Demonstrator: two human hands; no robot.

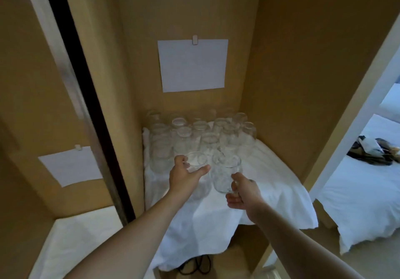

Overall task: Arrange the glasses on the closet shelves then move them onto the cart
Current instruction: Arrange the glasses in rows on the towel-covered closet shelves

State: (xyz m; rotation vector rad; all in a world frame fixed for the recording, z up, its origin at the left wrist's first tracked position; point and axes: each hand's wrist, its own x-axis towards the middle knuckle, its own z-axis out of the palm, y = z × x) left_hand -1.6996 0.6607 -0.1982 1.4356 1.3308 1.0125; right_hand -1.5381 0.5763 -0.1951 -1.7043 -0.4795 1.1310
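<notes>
We reach into the closet with both arms. Our left hand (184, 175) curls thumb and fingers round a clear glass (197, 164); our right hand (242, 192) grips a second glass (226, 173) low on its side, its fingertips hidden behind it. Both glasses sit at the front of a cluster of glasses (201, 133) on the white cloth (270, 183) covering the shelf. The rear glasses blur together, so we cannot count them.

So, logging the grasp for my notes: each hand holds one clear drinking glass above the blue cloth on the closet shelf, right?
Not quite: the head view shows the cloth is white, not blue. The left hand and right hand do each hold one clear drinking glass.
</notes>
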